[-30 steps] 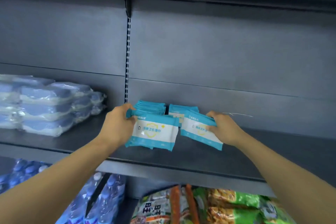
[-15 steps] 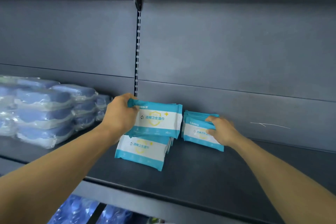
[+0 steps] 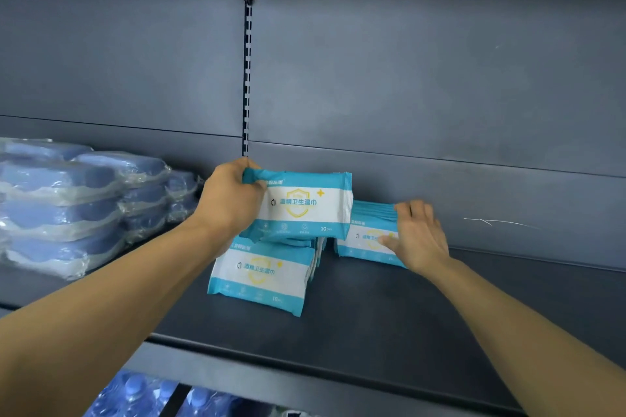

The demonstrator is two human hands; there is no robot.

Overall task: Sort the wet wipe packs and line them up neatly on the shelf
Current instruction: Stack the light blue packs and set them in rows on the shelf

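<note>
Teal-and-white wet wipe packs sit on a dark grey shelf. My left hand grips the left end of a bundle of upright packs, held just above the shelf. Below it another stack of packs leans on the shelf, its front facing me. To the right a third stack stands near the back panel; my right hand rests on it with fingers spread over its top and the thumb against its front face.
Stacks of blue packs in clear wrap fill the shelf's left side. A slotted upright runs up the back panel. Blue water bottles show on the level below. The shelf's right part is bare metal.
My left hand lifted its bundle slightly off the leaning stack. My right hand's fingers loosened from a grip and spread over the right stack.
</note>
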